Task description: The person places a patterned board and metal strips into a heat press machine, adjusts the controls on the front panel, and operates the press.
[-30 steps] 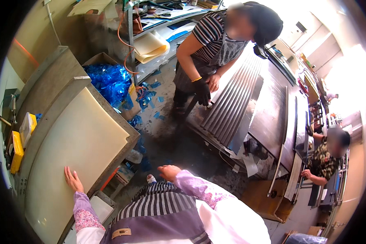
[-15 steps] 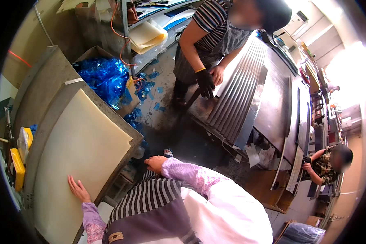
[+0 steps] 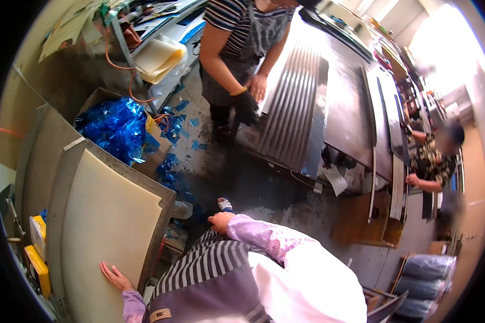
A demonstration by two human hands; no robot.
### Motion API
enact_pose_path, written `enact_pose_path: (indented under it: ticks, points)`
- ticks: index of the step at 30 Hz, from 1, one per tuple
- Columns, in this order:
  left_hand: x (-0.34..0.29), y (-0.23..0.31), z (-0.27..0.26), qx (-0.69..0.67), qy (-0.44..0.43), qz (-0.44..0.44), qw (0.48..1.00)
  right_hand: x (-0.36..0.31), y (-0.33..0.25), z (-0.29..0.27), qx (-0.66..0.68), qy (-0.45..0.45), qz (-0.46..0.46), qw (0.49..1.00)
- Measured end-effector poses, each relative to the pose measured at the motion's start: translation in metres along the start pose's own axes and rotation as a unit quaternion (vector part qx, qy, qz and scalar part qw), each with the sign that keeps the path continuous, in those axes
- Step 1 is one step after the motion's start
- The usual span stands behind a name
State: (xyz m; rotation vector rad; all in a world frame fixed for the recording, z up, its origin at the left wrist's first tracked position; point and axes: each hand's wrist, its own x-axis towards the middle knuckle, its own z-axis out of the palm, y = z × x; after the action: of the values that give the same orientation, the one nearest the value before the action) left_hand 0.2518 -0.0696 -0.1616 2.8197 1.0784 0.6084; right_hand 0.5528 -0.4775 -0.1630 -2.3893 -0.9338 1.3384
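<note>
My left hand (image 3: pixel 117 278) lies flat on a cream-coloured sheet (image 3: pixel 110 210), fingers stretched out and holding nothing. The sheet covers much of a grey metal worktable (image 3: pixel 166 202), and a small notch shows at its right corner. My right hand (image 3: pixel 220 222) hovers in front of the striped apron (image 3: pixel 199 266), near my knee, away from the table. Its fingers are curled in, and I see nothing in them.
Blue plastic film scraps (image 3: pixel 113 129) fill a cardboard box beyond the worktable; more litter the floor. A co-worker's gloved hand (image 3: pixel 246 107) is by ribbed metal strips (image 3: pixel 291 102) on another table. Yellow packages (image 3: pixel 37 264) stand at far left. Another person (image 3: pixel 436 159) works at right.
The view has shifted, so the sheet and table sit lower. My hands keep nearly the same poses. The co-worker at right has moved an arm.
</note>
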Motion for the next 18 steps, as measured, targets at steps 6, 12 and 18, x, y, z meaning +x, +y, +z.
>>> enact_pose_path:
  ticks: [6, 12, 18]
  points:
    - [-0.006, -0.028, 0.016, 0.030, 0.009, 0.028, 0.999, -0.069, 0.004, 0.073, 0.115, 0.029, 0.082, 0.990]
    - [-0.004, -0.043, 0.031, 0.056, 0.007, 0.023, 0.998, -0.116, 0.020, 0.129, 0.200, 0.061, 0.130, 0.969]
    - [0.009, -0.044, 0.039, 0.105, -0.047, -0.008, 0.993, -0.144, 0.044, 0.179, 0.214, 0.097, 0.137, 0.962]
